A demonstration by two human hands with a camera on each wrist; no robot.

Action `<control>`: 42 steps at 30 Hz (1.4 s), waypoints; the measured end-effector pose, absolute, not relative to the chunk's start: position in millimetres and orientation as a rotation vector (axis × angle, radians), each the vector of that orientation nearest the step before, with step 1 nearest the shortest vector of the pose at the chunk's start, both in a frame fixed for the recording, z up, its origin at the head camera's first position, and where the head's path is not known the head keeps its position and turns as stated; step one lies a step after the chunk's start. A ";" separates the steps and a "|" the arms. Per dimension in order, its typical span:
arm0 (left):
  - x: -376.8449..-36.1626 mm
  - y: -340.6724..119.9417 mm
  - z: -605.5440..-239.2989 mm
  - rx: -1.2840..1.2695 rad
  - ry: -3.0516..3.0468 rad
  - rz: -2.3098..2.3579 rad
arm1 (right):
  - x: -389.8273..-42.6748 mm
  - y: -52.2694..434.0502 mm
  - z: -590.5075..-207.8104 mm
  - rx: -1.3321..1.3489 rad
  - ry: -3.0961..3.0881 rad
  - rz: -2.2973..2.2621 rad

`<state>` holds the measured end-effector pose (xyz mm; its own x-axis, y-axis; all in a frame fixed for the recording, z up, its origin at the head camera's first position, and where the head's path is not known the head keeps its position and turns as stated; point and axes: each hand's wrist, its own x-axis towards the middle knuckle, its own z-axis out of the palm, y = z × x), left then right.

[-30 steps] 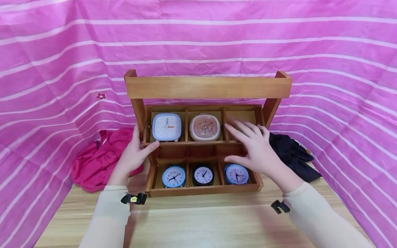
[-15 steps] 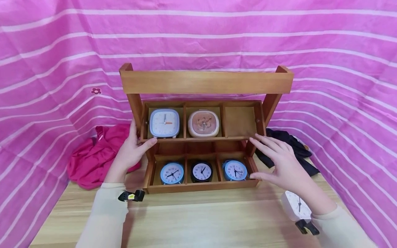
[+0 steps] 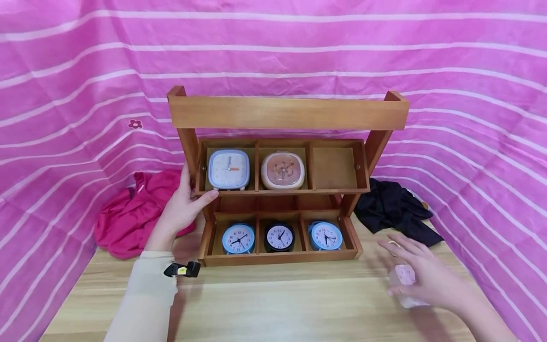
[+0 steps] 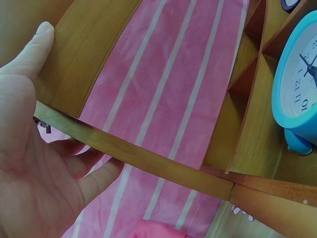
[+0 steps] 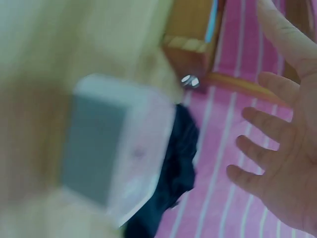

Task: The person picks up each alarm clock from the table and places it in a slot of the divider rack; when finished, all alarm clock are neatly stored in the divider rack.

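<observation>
Item one: my left hand [image 3: 181, 209], forearm raised from the table [image 3: 273, 304], thumb and fingers clamped on the wooden rack's [image 3: 282, 187] left upright beside the upper shelf. Item two: my right hand [image 3: 420, 275], low at the table's right, fingers spread, hovering over the pale square clock [image 3: 406, 285]; contact I cannot tell.
</observation>
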<state>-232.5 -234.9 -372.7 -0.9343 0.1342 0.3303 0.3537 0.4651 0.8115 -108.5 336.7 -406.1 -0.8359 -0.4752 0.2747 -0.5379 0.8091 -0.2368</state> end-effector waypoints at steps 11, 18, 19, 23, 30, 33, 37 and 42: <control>-229.9 -234.8 -375.2 -0.383 -2.503 -1.463 | -94.5 368.5 -433.4 0.670 -3.039 0.434; -231.3 -234.6 -373.5 -0.404 -2.485 -1.467 | -98.7 369.4 -436.7 0.668 -3.006 0.397; -231.7 -234.4 -373.4 -0.409 -2.483 -1.467 | -98.5 369.5 -437.1 0.672 -2.999 0.386; -232.7 -233.6 -372.4 -0.423 -2.484 -1.447 | -98.3 371.3 -439.2 0.711 -2.962 0.368; -232.4 -234.1 -372.7 -0.424 -2.496 -1.418 | -100.6 369.0 -432.8 0.806 -2.826 0.321; -231.7 -235.2 -373.3 -0.416 -2.500 -1.417 | -105.5 363.6 -419.6 0.809 -2.748 0.319; -230.1 -236.4 -373.3 -0.398 -2.511 -1.410 | -114.2 352.4 -395.0 0.800 -2.706 0.357; -230.3 -236.1 -373.7 -0.387 -2.527 -1.405 | -125.3 335.5 -367.3 0.828 -2.674 0.407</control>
